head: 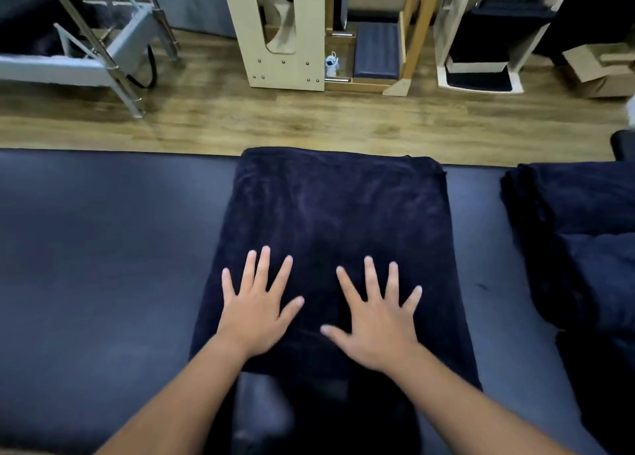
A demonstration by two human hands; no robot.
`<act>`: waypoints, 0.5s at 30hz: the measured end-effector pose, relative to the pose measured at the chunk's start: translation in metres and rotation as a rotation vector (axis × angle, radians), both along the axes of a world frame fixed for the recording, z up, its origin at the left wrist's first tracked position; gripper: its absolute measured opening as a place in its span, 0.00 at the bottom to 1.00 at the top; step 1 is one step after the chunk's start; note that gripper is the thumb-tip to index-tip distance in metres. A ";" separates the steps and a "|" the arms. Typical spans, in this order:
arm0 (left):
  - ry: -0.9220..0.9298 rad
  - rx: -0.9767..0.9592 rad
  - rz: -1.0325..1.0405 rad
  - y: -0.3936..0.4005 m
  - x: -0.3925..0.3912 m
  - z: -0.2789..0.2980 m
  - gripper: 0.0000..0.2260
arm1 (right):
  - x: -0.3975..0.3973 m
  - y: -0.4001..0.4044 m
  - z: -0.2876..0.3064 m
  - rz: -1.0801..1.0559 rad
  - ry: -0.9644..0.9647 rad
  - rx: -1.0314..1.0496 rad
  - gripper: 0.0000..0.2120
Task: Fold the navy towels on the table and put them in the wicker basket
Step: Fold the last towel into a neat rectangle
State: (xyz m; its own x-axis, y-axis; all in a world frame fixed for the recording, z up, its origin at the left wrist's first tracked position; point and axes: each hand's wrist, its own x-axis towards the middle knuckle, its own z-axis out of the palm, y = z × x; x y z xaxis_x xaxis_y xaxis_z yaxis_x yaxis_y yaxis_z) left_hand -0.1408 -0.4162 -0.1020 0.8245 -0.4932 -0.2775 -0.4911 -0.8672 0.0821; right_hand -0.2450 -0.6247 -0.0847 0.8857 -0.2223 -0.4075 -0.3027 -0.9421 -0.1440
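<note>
So the counter is a long padded thing with a smooth, slightly shiny dark blue-grey cover, kinda like vinyl, running the full width of the view. Past its far edge there's a wood-look plank floor, and beyond that a pale wooden frame with a tall rounded cutout and little round studs along the bottom, a dark padded box sitting in a lighter timber frame, some grey metal equipment at far left, and an open cardboard box at far right. A navy towel is laid in the middle of the counter, a plush, velvety rectangle with soft ripples, its far end reaching right to the far edge and its near end hanging off the near edge. The left hand and right hand both lie flat on the near half of it, palms down, fingers straight and spread wide, holding nothing, just pressing on the fabric. The two hands sit side by side with a gap between them. Over at the right end of the counter there's a pile of more navy fabric, lumpy and thick, loosely stacked, well apart from the hands. Bare forearms come in from the bottom.
</note>
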 end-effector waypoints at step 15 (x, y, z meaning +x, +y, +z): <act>-0.155 0.040 -0.428 0.124 -0.051 0.004 0.44 | -0.136 -0.008 -0.006 -0.085 0.047 -0.261 0.46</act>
